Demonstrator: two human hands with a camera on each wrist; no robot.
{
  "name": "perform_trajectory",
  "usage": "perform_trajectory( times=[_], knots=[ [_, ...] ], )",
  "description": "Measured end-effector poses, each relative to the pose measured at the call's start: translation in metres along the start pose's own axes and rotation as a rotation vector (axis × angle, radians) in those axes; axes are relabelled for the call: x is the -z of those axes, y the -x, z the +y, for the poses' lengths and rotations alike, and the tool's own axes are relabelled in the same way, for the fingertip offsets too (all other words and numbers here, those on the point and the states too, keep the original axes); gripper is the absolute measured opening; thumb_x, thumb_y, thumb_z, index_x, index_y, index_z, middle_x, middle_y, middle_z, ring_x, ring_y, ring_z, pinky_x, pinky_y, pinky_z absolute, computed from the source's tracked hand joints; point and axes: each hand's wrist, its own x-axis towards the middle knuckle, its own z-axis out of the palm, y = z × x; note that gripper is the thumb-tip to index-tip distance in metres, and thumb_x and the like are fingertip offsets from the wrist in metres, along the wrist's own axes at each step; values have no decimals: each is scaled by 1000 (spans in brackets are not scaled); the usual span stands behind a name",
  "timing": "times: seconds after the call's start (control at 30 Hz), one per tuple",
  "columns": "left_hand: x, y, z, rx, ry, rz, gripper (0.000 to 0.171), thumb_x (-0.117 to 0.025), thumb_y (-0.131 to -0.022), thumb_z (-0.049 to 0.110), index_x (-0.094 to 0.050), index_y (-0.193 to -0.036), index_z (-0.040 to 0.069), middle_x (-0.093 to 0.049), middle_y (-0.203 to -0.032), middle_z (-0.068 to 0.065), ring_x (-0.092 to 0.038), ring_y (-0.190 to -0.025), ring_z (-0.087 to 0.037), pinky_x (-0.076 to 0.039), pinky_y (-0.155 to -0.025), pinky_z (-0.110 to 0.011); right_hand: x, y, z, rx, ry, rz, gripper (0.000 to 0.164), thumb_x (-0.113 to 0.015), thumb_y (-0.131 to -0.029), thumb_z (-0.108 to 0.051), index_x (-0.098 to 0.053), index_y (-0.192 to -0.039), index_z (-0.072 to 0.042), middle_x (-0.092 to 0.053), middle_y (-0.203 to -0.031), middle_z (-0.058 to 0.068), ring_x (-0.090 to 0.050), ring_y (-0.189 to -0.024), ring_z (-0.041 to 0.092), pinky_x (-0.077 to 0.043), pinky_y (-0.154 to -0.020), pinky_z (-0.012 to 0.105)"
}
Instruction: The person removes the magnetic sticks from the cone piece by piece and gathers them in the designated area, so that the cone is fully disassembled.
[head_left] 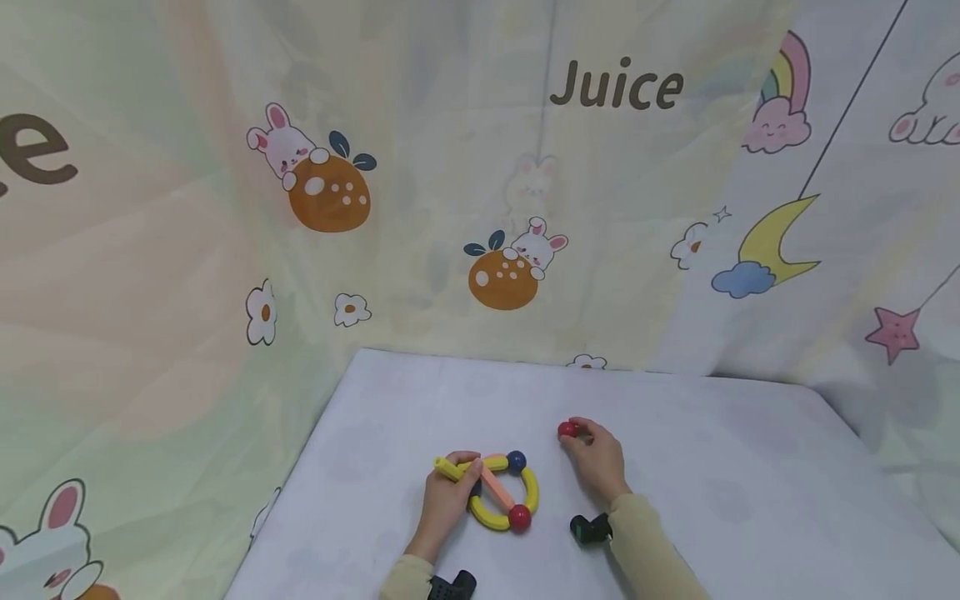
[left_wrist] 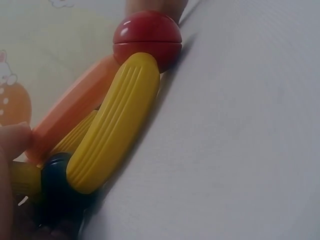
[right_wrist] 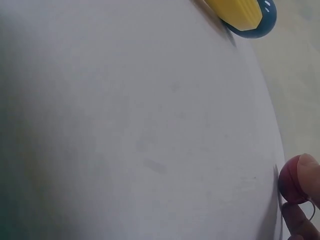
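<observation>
A ball-and-stick toy frame (head_left: 493,522) stands on the white table, made of curved yellow sticks (left_wrist: 117,125), a salmon stick (head_left: 498,490), a red ball (head_left: 519,518) and dark blue balls (head_left: 516,462). My left hand (head_left: 448,500) grips the frame's left side, by a blue ball (left_wrist: 57,177), and a yellow stick (head_left: 444,467) pokes out past its fingers. To the right of the frame, my right hand (head_left: 600,458) pinches a loose red ball (right_wrist: 291,180) between thumb and fingers, close over the tabletop. The left fingers hide part of the frame.
The white-covered table (head_left: 720,492) ends at a printed cloth backdrop (head_left: 420,167) behind it. Dark wrist-worn devices sit at both sleeves, one (head_left: 591,529) by the right cuff and one (head_left: 453,586) by the left.
</observation>
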Motion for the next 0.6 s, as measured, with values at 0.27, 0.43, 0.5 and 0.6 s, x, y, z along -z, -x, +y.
perform_trajectory(
  times=[0.27, 0.43, 0.5, 0.6],
  knots=[
    [0, 0, -1, 1, 8, 2, 28, -63, -94, 40, -69, -109, 16, -68, -115, -4, -62, -114, -24, -50, -94, -40, 1, 1, 1, -5, -17, -9, 50, -70, -90, -22, -53, -136, -13, -57, -129, 14, -47, -122, 34, -40, -102, 55],
    [0, 0, -2, 0, 12, 2, 29, -63, -94, 41, -68, -109, 16, -68, -116, -3, -61, -114, -24, -50, -94, -39, 6, 2, 5, -22, -59, -14, 51, -67, -92, -27, -51, -138, -12, -57, -130, 13, -49, -121, 33, -43, -100, 51],
    [0, 0, -2, -5, 22, 1, 32, -63, -94, 41, -68, -112, 15, -67, -116, -3, -62, -114, -24, -50, -94, -38, 10, 5, 7, -45, -92, 6, 48, -64, -94, -30, -50, -137, -12, -57, -128, 13, -52, -115, 30, -45, -96, 47],
    [1, 1, -1, -15, 45, 4, 36, -64, -94, 40, -66, -117, 12, -67, -114, -3, -63, -111, -22, -51, -92, -35, 12, 16, 8, -57, -144, 85, 41, -60, -96, -30, -55, -131, -9, -59, -118, 12, -55, -103, 26, -46, -86, 38]
  ],
)
